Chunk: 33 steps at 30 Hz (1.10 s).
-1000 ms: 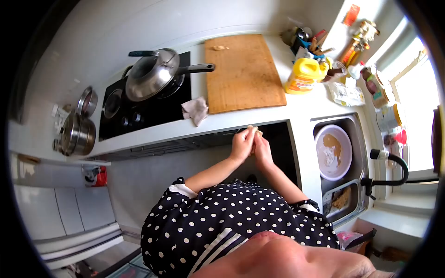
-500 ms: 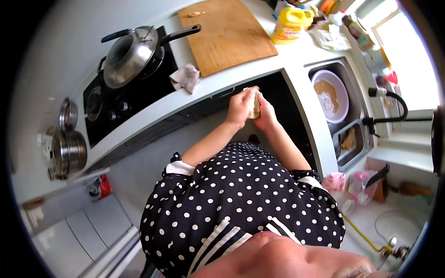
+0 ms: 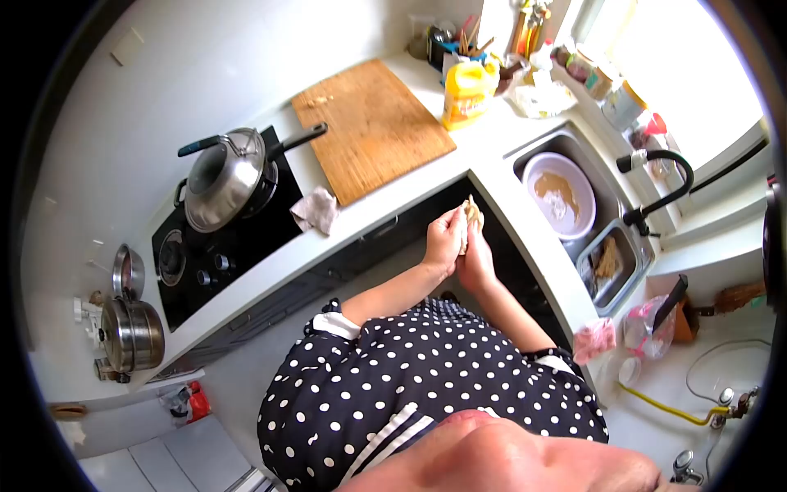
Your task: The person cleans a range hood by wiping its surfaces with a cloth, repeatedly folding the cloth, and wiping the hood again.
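In front of my body, over the dark cabinet front, both hands are closed around a crumpled cream-coloured wad (image 3: 471,216). Its exact kind cannot be made out. My left hand (image 3: 443,239) grips it from the left, with the fingers bent. Against its right side presses my right hand (image 3: 476,261). The upper end of the wad sticks out above the fingers; the rest is hidden between the palms. Beyond the hands lies a wooden cutting board (image 3: 373,131) with small pale scraps at its far left.
A lidded wok (image 3: 225,184) stands on the black stove (image 3: 234,258), with a grey cloth (image 3: 316,211) beside it. The sink (image 3: 602,193) at right holds a white basin (image 3: 529,176) under a black faucet (image 3: 684,168). A yellow jug (image 3: 469,97) stands behind the board.
The view has tilted, so the counter sits lower in it. Both hands still hold the wad, now turned more upright and with the fingers shifted around it.
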Motion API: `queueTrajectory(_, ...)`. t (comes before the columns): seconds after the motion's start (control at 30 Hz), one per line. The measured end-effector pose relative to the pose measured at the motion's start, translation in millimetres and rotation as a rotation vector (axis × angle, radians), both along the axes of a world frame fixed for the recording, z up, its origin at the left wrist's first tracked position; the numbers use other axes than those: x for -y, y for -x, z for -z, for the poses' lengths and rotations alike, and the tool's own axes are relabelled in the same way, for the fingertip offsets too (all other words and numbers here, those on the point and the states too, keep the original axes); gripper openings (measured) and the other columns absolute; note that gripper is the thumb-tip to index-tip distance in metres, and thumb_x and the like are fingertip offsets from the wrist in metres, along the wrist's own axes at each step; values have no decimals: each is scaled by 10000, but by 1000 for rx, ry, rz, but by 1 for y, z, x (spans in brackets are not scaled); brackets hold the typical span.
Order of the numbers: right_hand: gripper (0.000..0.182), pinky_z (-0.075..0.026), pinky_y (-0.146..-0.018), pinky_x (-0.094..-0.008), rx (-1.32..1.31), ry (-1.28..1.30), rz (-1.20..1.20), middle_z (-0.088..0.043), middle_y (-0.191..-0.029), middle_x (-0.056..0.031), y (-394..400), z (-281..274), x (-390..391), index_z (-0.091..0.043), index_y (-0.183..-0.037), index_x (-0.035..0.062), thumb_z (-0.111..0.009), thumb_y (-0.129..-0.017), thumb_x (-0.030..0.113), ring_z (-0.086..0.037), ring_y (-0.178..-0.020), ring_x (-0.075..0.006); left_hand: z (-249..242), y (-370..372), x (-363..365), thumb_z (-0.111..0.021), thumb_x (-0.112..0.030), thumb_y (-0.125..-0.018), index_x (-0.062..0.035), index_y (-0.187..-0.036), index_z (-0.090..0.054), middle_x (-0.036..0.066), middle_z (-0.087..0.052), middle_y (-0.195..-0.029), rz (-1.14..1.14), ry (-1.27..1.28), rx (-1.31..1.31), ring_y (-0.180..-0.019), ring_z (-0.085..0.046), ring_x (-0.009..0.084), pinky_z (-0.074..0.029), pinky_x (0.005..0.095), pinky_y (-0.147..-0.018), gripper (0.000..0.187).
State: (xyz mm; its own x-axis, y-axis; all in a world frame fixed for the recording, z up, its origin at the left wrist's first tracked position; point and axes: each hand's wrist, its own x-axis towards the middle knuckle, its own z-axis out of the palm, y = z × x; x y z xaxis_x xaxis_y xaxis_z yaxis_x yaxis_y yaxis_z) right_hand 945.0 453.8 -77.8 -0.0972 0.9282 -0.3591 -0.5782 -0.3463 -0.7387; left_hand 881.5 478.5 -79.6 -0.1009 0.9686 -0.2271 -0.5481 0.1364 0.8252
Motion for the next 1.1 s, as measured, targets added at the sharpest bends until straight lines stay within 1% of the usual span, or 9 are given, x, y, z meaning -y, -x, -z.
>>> queueTrajectory(0.1,467,-387,-896,-278,97,-221,33,-499,-1138,-41,16,6,9,-320,-1312,39,-317,-952,338,-483,-1040,-143,0,14,-30,-463,-178,-917,12,-991,-588,80,-618,-924,-5,114,48,-809,-585,117,-489,241,-719,240)
queueTrajectory(0.2,435,-411,-867,-284,-1,40,12,-504,-1133,-67,-6,-13,-25,-372,-1263,51,-303,-954,349,-493,-1028,-159,4,-13,-15,-458,-165,-916,16,-1004,-584,86,-615,-961,14,-4,-11,-865,-585,127,-483,238,-751,238)
queueTrajectory(0.37,471,-362,-919,-303,-4,-125,-54,-467,-1192,-20,5,-7,-24,-309,-1330,94,-320,-948,370,-464,-1050,-137,-3,7,-48,-488,-165,-904,-8,-902,-595,-12,-546,-696,-86,-13,46,-564,-484,62,-433,211,-516,190)
queueTrajectory(0.47,443,-398,-882,-293,-11,30,21,-491,-1136,-57,-12,-12,-60,-378,-1268,69,-322,-946,368,-475,-1020,-154,-2,-9,-27,-487,-147,-901,-3,-982,-602,-26,-529,-677,109,-23,-119,-574,-467,46,-415,199,-524,201)
queueTrajectory(0.57,471,-372,-916,-290,10,35,-10,-468,-1161,-70,-9,-12,-53,-347,-1297,82,-318,-945,395,-450,-1064,-154,39,-13,-61,-477,-146,-906,7,-964,-607,-34,-511,-649,-161,-396,-441,-559,-453,49,-395,214,-500,209)
queueTrajectory(0.63,482,-368,-914,-286,17,-132,8,-468,-1167,-59,11,-17,-31,-346,-1297,74,-335,-941,399,-448,-1063,-148,23,10,-71,-485,-145,-902,9,-942,-614,-5,-569,-720,-4,-192,-220,-621,-501,65,-432,214,-562,205)
queueTrajectory(0.73,456,-398,-886,-296,-78,28,42,-484,-1167,-82,-22,-12,-67,-360,-1281,79,-358,-939,381,-486,-1024,-168,-2,-7,-46,-500,-148,-897,12,-915,-617,54,-629,-887,231,-46,-261,-759,-573,100,-471,221,-687,199)
queueTrajectory(0.83,465,-408,-915,-411,-303,53,52,-477,-1207,-125,-50,-16,-78,-353,-1274,64,-248,-954,384,-495,-1073,-249,-18,-3,-48,-495,-149,-900,2,-945,-607,44,-627,-897,153,-77,63,-790,-580,89,-475,222,-711,193)
queueTrajectory(1.1,453,-375,-937,-471,-317,64,-74,-446,-1268,-92,-64,-19,-57,-336,-1295,102,-249,-949,381,-458,-1141,-251,1,13,-71,-483,-183,-914,-22,-908,-574,-11,-566,-789,-35,-158,-128,-725,-504,51,-428,202,-665,185)
